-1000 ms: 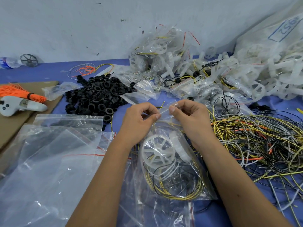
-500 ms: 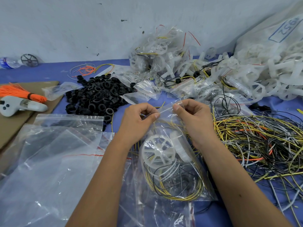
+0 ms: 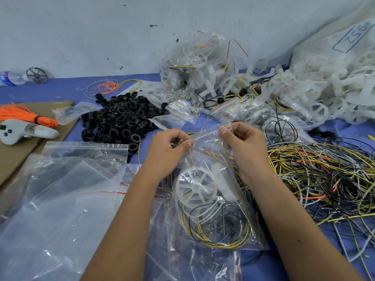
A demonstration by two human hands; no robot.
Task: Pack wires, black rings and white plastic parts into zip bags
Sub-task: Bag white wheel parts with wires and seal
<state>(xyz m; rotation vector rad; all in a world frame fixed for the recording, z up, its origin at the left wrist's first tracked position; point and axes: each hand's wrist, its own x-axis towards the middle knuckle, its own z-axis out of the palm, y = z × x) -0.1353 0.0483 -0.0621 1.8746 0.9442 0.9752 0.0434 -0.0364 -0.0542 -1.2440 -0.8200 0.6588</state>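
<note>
— What are the hands doing?
— The left hand (image 3: 169, 147) and right hand (image 3: 242, 139) are each keeping a closed grip on the top strip of the zip bag (image 3: 215, 209), centre frame.
— And inside?
— A white plastic part (image 3: 195, 187) is lying above coiled wires (image 3: 221, 228).

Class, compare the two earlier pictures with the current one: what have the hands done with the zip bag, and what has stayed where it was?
The left hand and right hand have drawn apart along the top of the zip bag, the right sliding rightward, as if pressing the seal shut. Both still pinch that edge. The white wheel and coiled wires inside, the black rings and loose wire pile have not moved.
</note>
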